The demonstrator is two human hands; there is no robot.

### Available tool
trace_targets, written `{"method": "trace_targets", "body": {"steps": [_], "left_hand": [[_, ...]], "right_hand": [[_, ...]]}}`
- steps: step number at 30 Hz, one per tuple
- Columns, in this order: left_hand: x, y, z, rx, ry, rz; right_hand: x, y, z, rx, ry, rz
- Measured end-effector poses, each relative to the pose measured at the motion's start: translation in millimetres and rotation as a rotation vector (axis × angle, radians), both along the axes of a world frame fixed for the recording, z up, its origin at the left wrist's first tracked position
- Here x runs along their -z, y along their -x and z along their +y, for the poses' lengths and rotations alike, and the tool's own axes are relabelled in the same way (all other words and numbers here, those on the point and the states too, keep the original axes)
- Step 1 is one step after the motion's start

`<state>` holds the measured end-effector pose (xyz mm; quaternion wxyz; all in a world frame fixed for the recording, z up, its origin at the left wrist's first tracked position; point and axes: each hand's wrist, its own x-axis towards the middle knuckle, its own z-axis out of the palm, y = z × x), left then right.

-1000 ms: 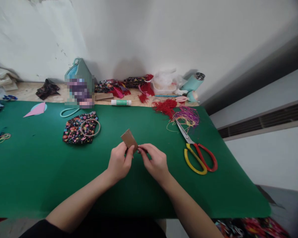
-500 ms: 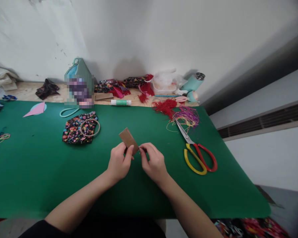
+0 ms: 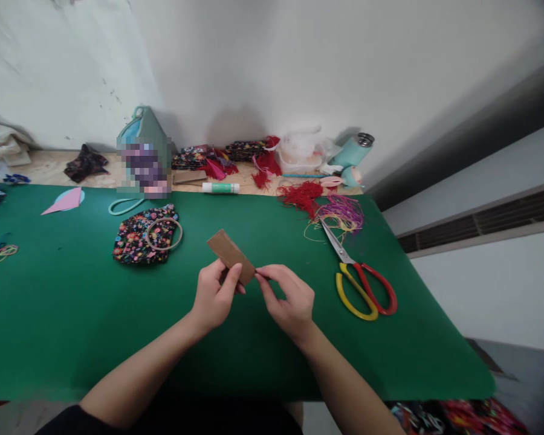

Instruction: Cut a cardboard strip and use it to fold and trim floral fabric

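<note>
Two bare hands up over the green desk (image 3: pixel 95 326), roughly centred, well short of the back edge. The brown card strip (image 3: pixel 230 251) is between them, clear of the surface, tilted: one end points up and away to the left, the other down toward the right hand (image 3: pixel 291 297).

Left hand (image 3: pixel 216 295): grip closed on the strip near its lower part, thumb flat on the upper face, fingers underneath. Right hand: grip narrow, thumb and forefinger pinched together right at the strip's lower right corner. Too small to tell whether it has the card edge or something thin in it.

Right of the hands: scissors (image 3: pixel 343 254), blades slightly apart, tips pointing away and left, one handle yellow, one red. Tips reach the purple and yellow threads (image 3: pixel 344 211); red threads (image 3: pixel 301 196) just beside those.

Left of the hands: floral cloth piece (image 3: pixel 133 238) with a thin ring (image 3: pixel 182 232) on its right part, ring overhanging the cloth's edge a bit. Further left, a pink piece (image 3: pixel 72 199) on a pale blue round one (image 3: pixel 61 199).

Back edge: glue stick (image 3: pixel 220 188) on its side, green pencil case (image 3: pixel 159 133) partly pixelated, tasselled floral pieces (image 3: pixel 247 150), plastic tub (image 3: pixel 301 160), teal bottle (image 3: pixel 351 152) at the right end.
</note>
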<state>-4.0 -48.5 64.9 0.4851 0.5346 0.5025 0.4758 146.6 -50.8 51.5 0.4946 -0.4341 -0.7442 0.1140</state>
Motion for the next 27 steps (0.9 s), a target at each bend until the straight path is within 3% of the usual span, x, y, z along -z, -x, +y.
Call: {"method": "trace_targets", "body": {"steps": [8, 18, 24, 27], "left_hand": [[-3.7, 3, 1, 0.018, 0.008, 0.030], [-12.8, 0, 5, 0.062, 0.189, -0.300], [-8.1, -5, 1, 0.083, 0.275, -0.393], [-0.5, -7, -1, 0.150, 0.222, -0.486]], "right_hand": [[-0.5, -6, 4, -0.067, -0.026, -0.053], [-3.3, -7, 4, -0.018, 0.255, 0.290], [-2.6, -7, 4, 0.032, 0.237, 0.405], [-3.0, -8, 5, 0.031, 0.227, 0.417]]}}
